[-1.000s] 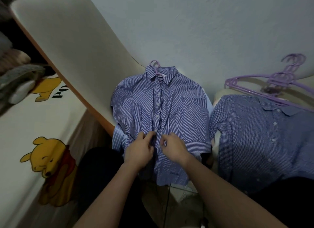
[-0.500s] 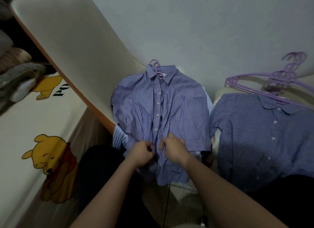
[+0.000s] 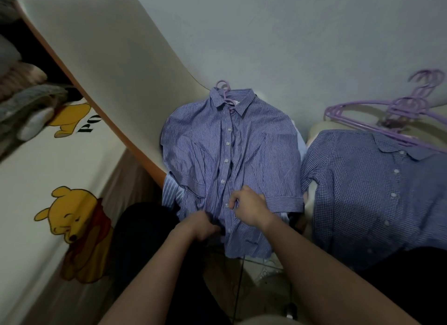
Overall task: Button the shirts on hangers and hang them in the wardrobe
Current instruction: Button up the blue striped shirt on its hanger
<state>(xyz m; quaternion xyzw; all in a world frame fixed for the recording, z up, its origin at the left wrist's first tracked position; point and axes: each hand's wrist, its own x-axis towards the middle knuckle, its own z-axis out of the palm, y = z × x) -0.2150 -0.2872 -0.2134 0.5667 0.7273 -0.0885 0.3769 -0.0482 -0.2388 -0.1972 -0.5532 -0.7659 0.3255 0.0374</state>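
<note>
Lying front-up before the seated person, the blue striped shirt (image 3: 254, 155) leaned with its collar toward the pale wall (image 3: 302, 39), and the hook of a purple hanger (image 3: 223, 87) poked out of the collar. White buttons (image 3: 227, 143) ran down its placket, which looked closed as far as the hands; below them it could not be told. The right hand (image 3: 250, 205) sat low on the placket, its fingers (image 3: 233, 201) narrowed to a pinch on the cloth just beside a button. The left hand (image 3: 204, 224) lay slightly lower and to the left, fingers curled round the shirt's front edge near the hem. The two hands were close together, though contact between them could not be made out. A paler striped garment (image 3: 170, 191) showed from under the shirt's left sleeve. To the right lay a blue checked shirt (image 3: 377, 191), buttoned down its front, near the striped one but apart from it, and a stack of purple hangers (image 3: 387, 118) rested past its collar. A cream board with an orange edge (image 3: 108, 58) slanted down on the left toward the striped shirt. Further left was a bed sheet printed with yellow bears (image 3: 72, 228), with folded clothes (image 3: 26, 99) piled at the far corner.
</note>
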